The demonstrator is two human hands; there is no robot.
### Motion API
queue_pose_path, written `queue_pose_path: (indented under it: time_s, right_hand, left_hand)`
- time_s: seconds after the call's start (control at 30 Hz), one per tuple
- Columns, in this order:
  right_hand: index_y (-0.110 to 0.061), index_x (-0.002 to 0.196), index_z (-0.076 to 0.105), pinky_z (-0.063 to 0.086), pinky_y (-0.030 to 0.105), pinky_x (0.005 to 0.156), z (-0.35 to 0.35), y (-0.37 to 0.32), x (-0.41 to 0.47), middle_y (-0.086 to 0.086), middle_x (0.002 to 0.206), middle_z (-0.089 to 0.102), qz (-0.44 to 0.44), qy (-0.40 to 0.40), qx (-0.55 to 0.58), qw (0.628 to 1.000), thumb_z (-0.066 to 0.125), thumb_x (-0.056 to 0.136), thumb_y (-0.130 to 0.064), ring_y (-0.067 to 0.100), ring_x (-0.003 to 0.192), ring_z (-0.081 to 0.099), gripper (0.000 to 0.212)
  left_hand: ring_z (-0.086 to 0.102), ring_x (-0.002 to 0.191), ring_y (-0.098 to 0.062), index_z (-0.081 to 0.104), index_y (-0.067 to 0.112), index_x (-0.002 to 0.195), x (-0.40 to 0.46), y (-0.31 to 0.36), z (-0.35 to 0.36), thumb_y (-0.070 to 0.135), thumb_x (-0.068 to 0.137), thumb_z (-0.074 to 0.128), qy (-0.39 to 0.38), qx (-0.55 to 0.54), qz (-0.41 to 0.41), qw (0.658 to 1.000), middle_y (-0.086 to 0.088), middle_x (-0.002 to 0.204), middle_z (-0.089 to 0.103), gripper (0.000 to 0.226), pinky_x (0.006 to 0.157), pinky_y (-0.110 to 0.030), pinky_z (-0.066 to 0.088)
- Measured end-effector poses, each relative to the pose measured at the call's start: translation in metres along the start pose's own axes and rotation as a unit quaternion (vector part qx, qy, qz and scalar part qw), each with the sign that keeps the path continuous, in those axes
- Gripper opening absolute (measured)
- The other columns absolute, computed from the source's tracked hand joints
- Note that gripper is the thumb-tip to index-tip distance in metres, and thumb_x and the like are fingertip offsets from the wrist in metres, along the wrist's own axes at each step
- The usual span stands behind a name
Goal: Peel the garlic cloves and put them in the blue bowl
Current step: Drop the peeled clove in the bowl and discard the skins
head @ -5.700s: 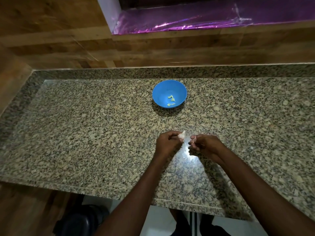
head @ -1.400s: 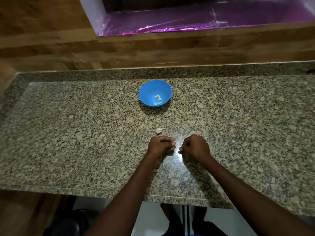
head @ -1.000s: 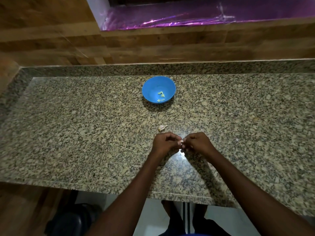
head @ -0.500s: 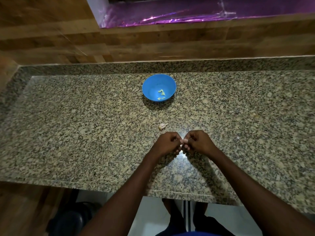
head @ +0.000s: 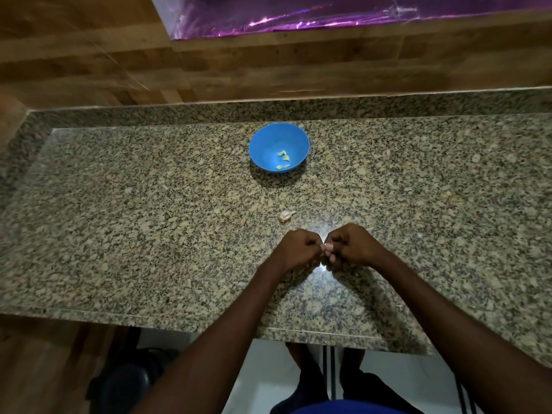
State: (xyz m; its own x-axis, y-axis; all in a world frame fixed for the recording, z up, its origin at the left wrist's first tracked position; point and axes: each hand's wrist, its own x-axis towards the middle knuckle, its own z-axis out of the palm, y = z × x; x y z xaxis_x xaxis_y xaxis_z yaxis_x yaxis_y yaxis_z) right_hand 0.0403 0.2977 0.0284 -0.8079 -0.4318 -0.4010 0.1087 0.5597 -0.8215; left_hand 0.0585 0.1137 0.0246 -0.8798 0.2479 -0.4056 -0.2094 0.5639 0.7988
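We have a few peeled yellowish garlic cloves (head: 283, 158) already in the round blue plastic bowl (head: 265, 144), mid-counter toward the back edge of the speckled granite countertop (head: 119, 222). Left hand (head: 298, 249) and right hand (head: 352, 246) are knuckle to knuckle near the front edge, fingers curled tight, fingertips meeting on something tiny; we judge it a clove mid-peel, but can't tell. One pale unpeeled garlic piece (head: 285, 216) lies just beyond the hands. Partly done: at least two left.
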Motion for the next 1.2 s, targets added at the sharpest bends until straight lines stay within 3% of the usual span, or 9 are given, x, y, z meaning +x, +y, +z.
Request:
queue_pose_path:
  time_s: [0.17, 0.37, 0.53, 0.67, 0.83, 0.9, 1.0, 1.1, 1.2]
  right_hand:
    - [-0.018, 0.070, 0.075, 0.044, 0.023, 0.054, 0.013, 0.013, 0.002, -0.005, 0.059, 0.070, -0.094, 0.129, -0.161, 0.974, 0.067, 0.082, -0.008, 0.004, 0.053, 0.063, 0.018]
    - [-0.016, 0.067, 0.069, 0.035, 0.025, 0.049, 0.022, 0.012, -0.003, 0.001, 0.055, 0.064, -0.143, 0.206, -0.183, 0.950, 0.063, 0.081, -0.020, 0.015, 0.048, 0.056, 0.015]
    - [-0.007, 0.071, 0.070, 0.040, 0.022, 0.046, -0.002, 0.008, -0.001, 0.012, 0.059, 0.063, 0.039, -0.041, 0.167, 0.984, 0.057, 0.098, -0.007, 0.014, 0.046, 0.053, 0.030]
    - [-0.008, 0.068, 0.059, 0.020, 0.018, 0.036, -0.004, 0.011, 0.002, 0.002, 0.056, 0.039, 0.155, -0.126, 0.338, 0.920, 0.043, 0.095, -0.005, 0.009, 0.042, 0.029, 0.032]
    - [-0.010, 0.072, 0.047, 0.017, 0.017, 0.036, -0.005, 0.012, 0.002, -0.004, 0.054, 0.026, 0.213, -0.200, 0.511, 0.809, 0.042, 0.090, -0.010, 0.007, 0.044, 0.015, 0.018]
    - [-0.008, 0.073, 0.050, 0.020, 0.017, 0.036, -0.004, 0.008, 0.000, 0.000, 0.054, 0.034, 0.189, -0.153, 0.433, 0.868, 0.042, 0.094, -0.008, 0.008, 0.043, 0.022, 0.023]
    - [-0.012, 0.070, 0.065, 0.035, 0.016, 0.047, 0.001, 0.004, -0.003, 0.000, 0.056, 0.059, 0.008, 0.018, 0.110, 0.994, 0.054, 0.098, -0.012, 0.008, 0.046, 0.049, 0.030]
    - [-0.021, 0.068, 0.067, 0.038, 0.023, 0.052, 0.008, 0.008, 0.000, -0.003, 0.057, 0.064, -0.120, 0.133, -0.132, 0.975, 0.057, 0.089, -0.027, 0.008, 0.052, 0.056, 0.024]
    - [-0.020, 0.072, 0.067, 0.041, 0.029, 0.051, 0.016, 0.012, 0.001, -0.004, 0.057, 0.061, -0.137, 0.197, -0.172, 0.956, 0.056, 0.087, -0.028, 0.011, 0.052, 0.054, 0.021]
  left_hand:
    - [0.040, 0.040, -0.010, 0.067, 0.007, 0.070, 0.000, 0.002, 0.000, 0.008, 0.094, 0.057, -0.051, -0.217, -0.105, 0.969, -0.003, 0.052, 0.051, 0.026, 0.038, -0.018, 0.029]
    - [0.029, 0.039, -0.006, 0.072, 0.008, 0.071, 0.000, 0.001, 0.005, 0.009, 0.098, 0.046, -0.084, -0.409, -0.169, 0.893, 0.000, 0.055, 0.039, 0.037, 0.037, -0.018, 0.016]
    - [0.050, 0.046, -0.007, 0.068, 0.021, 0.068, -0.007, 0.002, 0.002, 0.016, 0.093, 0.062, 0.026, -0.065, 0.001, 0.998, 0.001, 0.056, 0.059, 0.026, 0.047, -0.019, 0.038]
    - [0.048, 0.053, -0.012, 0.072, 0.017, 0.078, -0.003, 0.001, 0.005, 0.030, 0.089, 0.059, 0.108, 0.167, 0.163, 0.966, -0.001, 0.063, 0.065, 0.021, 0.051, -0.023, 0.033]
    - [0.049, 0.056, -0.016, 0.067, 0.017, 0.079, -0.001, -0.003, 0.007, 0.028, 0.091, 0.058, 0.129, 0.226, 0.196, 0.945, 0.000, 0.065, 0.063, 0.019, 0.053, -0.030, 0.038]
    - [0.047, 0.052, -0.011, 0.067, 0.018, 0.076, -0.002, -0.003, 0.008, 0.026, 0.093, 0.059, 0.126, 0.179, 0.157, 0.963, 0.004, 0.061, 0.060, 0.020, 0.051, -0.027, 0.037]
    - [0.047, 0.043, -0.007, 0.069, 0.010, 0.074, -0.004, 0.006, 0.008, 0.010, 0.094, 0.059, 0.063, -0.132, -0.022, 0.989, 0.001, 0.054, 0.057, 0.022, 0.044, -0.019, 0.037]
    - [0.038, 0.039, -0.009, 0.061, 0.006, 0.073, -0.004, 0.009, 0.006, 0.008, 0.095, 0.052, -0.013, -0.359, -0.155, 0.920, -0.001, 0.052, 0.048, 0.024, 0.035, -0.017, 0.027]
    - [0.033, 0.042, -0.008, 0.055, 0.011, 0.073, -0.001, 0.008, 0.006, 0.013, 0.097, 0.048, -0.046, -0.425, -0.185, 0.885, 0.002, 0.054, 0.042, 0.025, 0.036, -0.017, 0.023]
